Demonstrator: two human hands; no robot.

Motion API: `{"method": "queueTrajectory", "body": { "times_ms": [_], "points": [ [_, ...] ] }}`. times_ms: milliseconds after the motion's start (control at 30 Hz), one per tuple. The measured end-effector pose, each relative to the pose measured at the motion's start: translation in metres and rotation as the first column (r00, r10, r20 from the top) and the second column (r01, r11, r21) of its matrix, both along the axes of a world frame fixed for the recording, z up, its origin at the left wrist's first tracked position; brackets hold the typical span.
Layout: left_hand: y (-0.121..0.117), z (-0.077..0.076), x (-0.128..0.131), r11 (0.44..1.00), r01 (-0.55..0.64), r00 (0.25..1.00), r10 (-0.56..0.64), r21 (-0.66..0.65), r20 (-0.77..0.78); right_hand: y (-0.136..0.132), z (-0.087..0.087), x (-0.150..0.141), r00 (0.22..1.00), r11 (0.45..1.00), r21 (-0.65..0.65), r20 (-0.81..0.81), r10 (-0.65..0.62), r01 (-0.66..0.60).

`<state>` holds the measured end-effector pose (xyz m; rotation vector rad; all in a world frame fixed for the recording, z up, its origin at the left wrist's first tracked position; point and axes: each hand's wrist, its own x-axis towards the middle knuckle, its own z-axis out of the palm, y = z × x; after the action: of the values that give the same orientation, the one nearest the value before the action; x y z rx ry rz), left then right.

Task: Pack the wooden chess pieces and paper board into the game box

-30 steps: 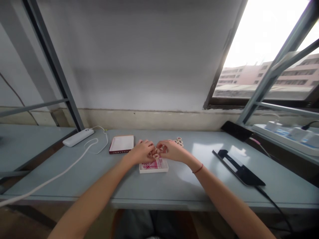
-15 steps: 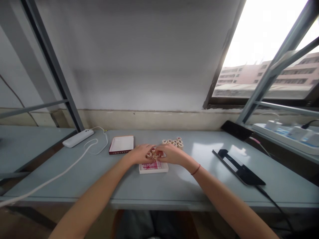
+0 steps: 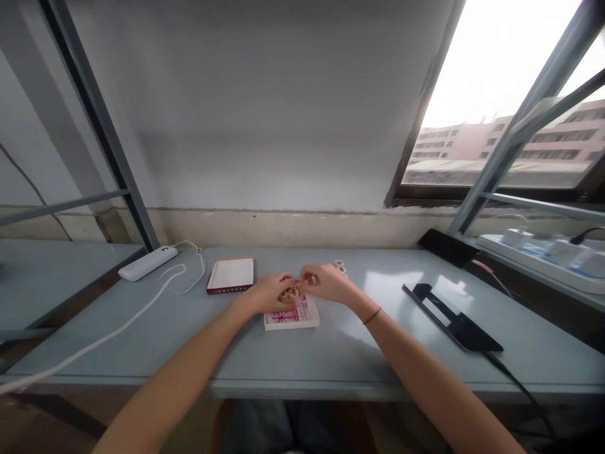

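Observation:
A shallow white box (image 3: 289,325) with a red-lined sheet inside lies on the table in front of me. Over its far left part, my left hand (image 3: 270,294) curls around several round wooden xiangqi pieces (image 3: 289,294). My right hand (image 3: 325,282) is beside them above the box's far right corner, thumb and fingers closed in a pinch; what is between the fingertips is too small to make out. Behind my right hand, a few more xiangqi pieces (image 3: 339,265) show on the table, the others hidden by the hand.
An open box lid (image 3: 231,273) with a dark red side lies to the left. Farther left are a white power bank (image 3: 148,263) and its cable (image 3: 118,328). A black tablet-like device (image 3: 451,318) lies on the right, near a power strip (image 3: 543,255).
My right hand has lifted slightly and moved up and away from the pieces, now covering most of the loose group behind it. My left hand stays around its pieces.

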<state>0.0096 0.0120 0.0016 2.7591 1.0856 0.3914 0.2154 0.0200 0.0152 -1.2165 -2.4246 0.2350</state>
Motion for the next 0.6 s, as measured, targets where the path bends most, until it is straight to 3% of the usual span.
{"method": "queueTrajectory", "body": {
  "times_ms": [133, 267, 367, 600],
  "points": [
    [-0.004, 0.0, 0.003, 0.999, 0.032, 0.999, -0.031, 0.008, -0.019, 0.038, -0.007, 0.041, 0.942, 0.947, 0.063, -0.14, -0.306, 0.316],
    [-0.004, -0.001, 0.004, 1.0, 0.029, 0.999, -0.029, -0.007, -0.03, 0.067, -0.022, 0.074, 0.922, 0.923, -0.158, -0.111, -0.371, 0.352],
    [-0.004, -0.002, 0.004, 0.999, 0.034, 0.999, -0.034, -0.011, -0.025, 0.074, -0.029, 0.083, 0.912, 0.886, -0.307, -0.108, -0.395, 0.348],
    [-0.005, 0.001, 0.005, 1.0, 0.015, 0.999, -0.016, -0.024, -0.039, 0.07, -0.027, 0.087, 0.9, 0.866, -0.312, -0.068, -0.43, 0.39]
  ]
}}
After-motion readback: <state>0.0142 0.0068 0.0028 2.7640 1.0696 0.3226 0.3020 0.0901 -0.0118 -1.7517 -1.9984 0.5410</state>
